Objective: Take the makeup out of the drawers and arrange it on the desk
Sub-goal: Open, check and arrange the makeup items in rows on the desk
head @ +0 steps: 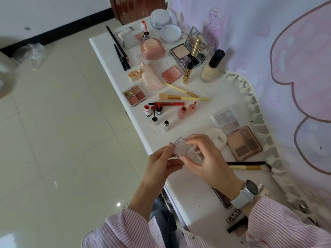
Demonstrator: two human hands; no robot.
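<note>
Both hands pinch the clear case (180, 149) over the desk (179, 185) edge: left hand (161, 161) at 9 o'clock, right hand (206, 158) at 3. We set it flat beside the palettes (243, 142), gently.

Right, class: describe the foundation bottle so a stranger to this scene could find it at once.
Start at the white desk and follow its back edge, along the pink cartoon curtain. There, right of the open mirrored powder compact, stands the foundation bottle. It is the only tall glass bottle of beige liquid with a black cap; the gold mascara tube beside it is slimmer.
</note>
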